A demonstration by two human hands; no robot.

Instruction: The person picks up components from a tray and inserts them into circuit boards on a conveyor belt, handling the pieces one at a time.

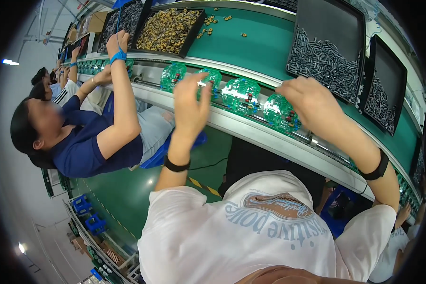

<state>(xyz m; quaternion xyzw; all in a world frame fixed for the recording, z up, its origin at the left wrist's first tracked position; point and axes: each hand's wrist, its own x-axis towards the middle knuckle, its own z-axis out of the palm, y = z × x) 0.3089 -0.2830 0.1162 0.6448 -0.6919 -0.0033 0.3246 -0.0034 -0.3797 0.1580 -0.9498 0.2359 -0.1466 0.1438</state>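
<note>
Your left hand (191, 102), at 11 o'clock in the view, had its fingers half-curled with the thumb apart, beside glossy, rounded green boards (240, 94) that lay from 12 to 2 o'clock; whether it held anything couldn't be told. Your right hand (315, 102), at 2 o'clock, had its fingers bent at one board's upper edge, their grip hidden, near a smooth black tray (326, 23) heaped with dull grey cylinders (322, 64).

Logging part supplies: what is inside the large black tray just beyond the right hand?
Small dark cylindrical parts lie heaped in the near portion of the large black tray; its bare bottom shows at the far end. Lower layers and the bottom beneath them are covered.
</note>
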